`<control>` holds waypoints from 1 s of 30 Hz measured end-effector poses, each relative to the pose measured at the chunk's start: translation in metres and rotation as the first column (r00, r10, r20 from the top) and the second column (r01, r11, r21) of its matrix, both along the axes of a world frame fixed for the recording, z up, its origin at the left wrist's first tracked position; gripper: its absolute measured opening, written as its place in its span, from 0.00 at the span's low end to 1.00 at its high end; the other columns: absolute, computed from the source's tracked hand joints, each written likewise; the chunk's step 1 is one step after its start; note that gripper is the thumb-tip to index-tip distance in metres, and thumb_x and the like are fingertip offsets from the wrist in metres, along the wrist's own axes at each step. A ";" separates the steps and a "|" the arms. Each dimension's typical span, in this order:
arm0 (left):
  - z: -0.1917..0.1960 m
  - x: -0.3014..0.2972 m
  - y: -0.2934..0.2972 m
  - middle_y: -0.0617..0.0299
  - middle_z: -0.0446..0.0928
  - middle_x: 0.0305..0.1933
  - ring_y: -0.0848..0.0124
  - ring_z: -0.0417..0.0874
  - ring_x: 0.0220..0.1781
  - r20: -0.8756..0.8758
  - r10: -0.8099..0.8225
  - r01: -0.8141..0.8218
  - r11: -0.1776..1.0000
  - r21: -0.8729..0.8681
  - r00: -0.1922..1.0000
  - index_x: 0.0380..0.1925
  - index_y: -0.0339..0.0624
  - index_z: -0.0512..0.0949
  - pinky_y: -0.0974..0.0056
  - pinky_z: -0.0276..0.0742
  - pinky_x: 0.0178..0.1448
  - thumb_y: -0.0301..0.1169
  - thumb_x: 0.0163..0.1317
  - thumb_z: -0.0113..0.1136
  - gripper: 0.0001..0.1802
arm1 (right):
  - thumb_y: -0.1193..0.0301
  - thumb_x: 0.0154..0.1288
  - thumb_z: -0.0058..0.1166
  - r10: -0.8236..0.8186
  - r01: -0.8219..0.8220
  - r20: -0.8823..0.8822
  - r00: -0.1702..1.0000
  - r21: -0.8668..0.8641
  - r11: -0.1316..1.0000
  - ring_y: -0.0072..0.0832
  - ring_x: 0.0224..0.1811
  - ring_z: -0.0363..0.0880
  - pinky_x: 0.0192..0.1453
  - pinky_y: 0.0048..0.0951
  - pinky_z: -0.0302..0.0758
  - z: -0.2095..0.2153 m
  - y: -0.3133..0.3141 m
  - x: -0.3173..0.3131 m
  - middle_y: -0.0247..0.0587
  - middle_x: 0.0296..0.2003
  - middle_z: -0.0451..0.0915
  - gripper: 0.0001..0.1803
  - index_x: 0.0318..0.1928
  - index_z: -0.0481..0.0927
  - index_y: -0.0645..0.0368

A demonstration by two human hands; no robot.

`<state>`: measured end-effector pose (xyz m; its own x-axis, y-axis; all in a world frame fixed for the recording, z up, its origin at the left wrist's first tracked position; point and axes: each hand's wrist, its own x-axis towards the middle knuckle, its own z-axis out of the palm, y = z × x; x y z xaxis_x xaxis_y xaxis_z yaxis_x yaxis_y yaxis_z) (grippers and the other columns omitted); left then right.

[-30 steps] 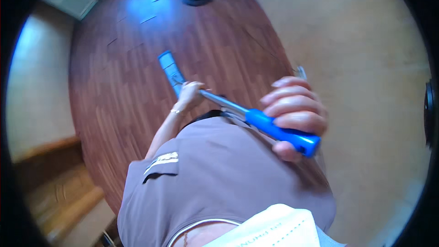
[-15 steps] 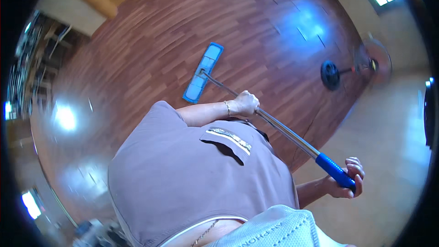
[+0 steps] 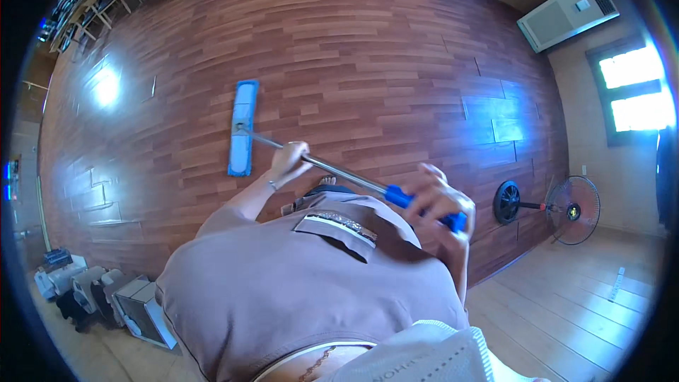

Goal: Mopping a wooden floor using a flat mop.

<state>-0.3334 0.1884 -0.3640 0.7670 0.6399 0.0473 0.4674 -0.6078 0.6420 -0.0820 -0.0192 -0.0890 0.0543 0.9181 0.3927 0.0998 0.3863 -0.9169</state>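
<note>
A flat mop with a long blue pad [image 3: 242, 102] lies on the wood floor, its metal pole [image 3: 346, 176] slanting up to the right across my front. My left hand [image 3: 288, 160], a bracelet at its wrist, is wrapped round the lower pole. At the upper end, the blue grip [image 3: 399, 197] passes through my right hand [image 3: 440, 206]. That hand is closed about the grip, though its fingers are smeared by motion and partly hide it.
A standing fan [image 3: 573, 210] with a round black base [image 3: 506, 202] is at the right. Boxes and appliances [image 3: 145, 309] stand at the lower left, chairs [image 3: 106, 0] at the far left. A white wall unit [image 3: 568, 14] and a bright window [image 3: 629, 88] are at the far right.
The mop pad has swung left and turned more upright in view. My left hand has moved left, and my right hand has come up and inward with the grip. The view has turned.
</note>
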 end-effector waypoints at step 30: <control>0.034 0.276 -0.102 0.54 0.80 0.33 0.54 0.81 0.41 -0.018 -0.642 0.638 0.764 -0.096 0.767 0.27 0.49 0.81 0.49 0.75 0.43 0.38 0.48 0.65 0.08 | 0.53 0.61 0.47 -0.738 0.724 0.450 0.503 0.247 0.644 0.34 0.28 0.84 0.36 0.35 0.75 0.063 -0.190 0.069 0.51 0.30 0.85 0.21 0.28 0.78 0.59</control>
